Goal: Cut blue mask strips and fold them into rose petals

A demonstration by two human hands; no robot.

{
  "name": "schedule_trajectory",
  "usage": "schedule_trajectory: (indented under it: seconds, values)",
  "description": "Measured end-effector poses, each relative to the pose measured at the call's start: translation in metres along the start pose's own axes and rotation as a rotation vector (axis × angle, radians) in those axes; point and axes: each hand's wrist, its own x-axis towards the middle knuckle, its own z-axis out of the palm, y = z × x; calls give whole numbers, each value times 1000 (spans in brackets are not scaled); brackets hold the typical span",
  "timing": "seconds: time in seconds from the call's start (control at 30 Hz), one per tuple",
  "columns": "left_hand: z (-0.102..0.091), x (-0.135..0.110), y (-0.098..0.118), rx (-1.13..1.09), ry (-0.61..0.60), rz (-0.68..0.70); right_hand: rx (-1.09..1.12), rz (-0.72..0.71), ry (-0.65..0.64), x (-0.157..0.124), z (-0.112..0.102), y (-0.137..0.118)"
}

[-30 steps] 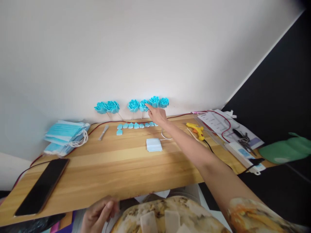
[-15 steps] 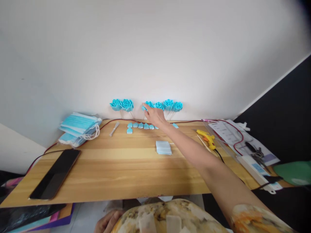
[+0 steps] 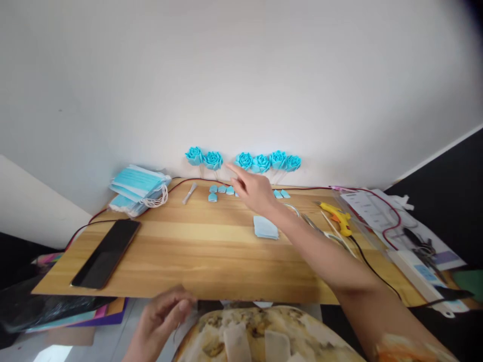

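My right hand [image 3: 256,190] reaches over the back of the table, index finger stretched out and nothing seen in it. Its fingertip is between two groups of blue fabric roses [image 3: 214,161] on thin stems, which lean against the wall. Below it lie small blue petal-shaped pieces [image 3: 213,198], some hidden by the hand. A stack of pale blue squares [image 3: 266,228] lies beneath my right wrist. At the table's front edge, my left hand [image 3: 162,317] hangs with loosely bent fingers, thumb apart, and no object visible in it.
Face masks [image 3: 138,183] are piled at the back left, near a bundle of thin clear sticks [image 3: 189,193]. A black phone [image 3: 107,254] lies front left. To the right are a yellow glue gun [image 3: 337,217], scissors partly behind my forearm, a power strip [image 3: 422,281] and red and black cables.
My right hand has drawn back from the roses toward me. My left hand has risen to the table's front edge. The view has shifted, so things sit farther right.
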Motion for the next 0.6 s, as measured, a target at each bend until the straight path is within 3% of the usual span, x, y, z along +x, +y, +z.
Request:
schedule_trajectory:
  seconds: [0.07,0.13,0.23,0.3,0.4,0.5,0.6]
  values:
    - [-7,18,28,39,-18,166,89,-17,12,-48,-16,2]
    - [-8,41,53,83,-43,223,143,22,0,-99,-29,8]
    - [0,93,77,145,-47,268,184,192,8,-169,-36,23]
    - [8,138,81,177,-43,241,195,325,49,-209,-36,35]
    - [22,211,77,254,157,132,193,521,109,-256,-34,49]
    - [31,273,73,292,296,111,178,594,132,-285,-32,60]
    - [36,316,71,339,429,99,157,607,167,-300,-32,68]
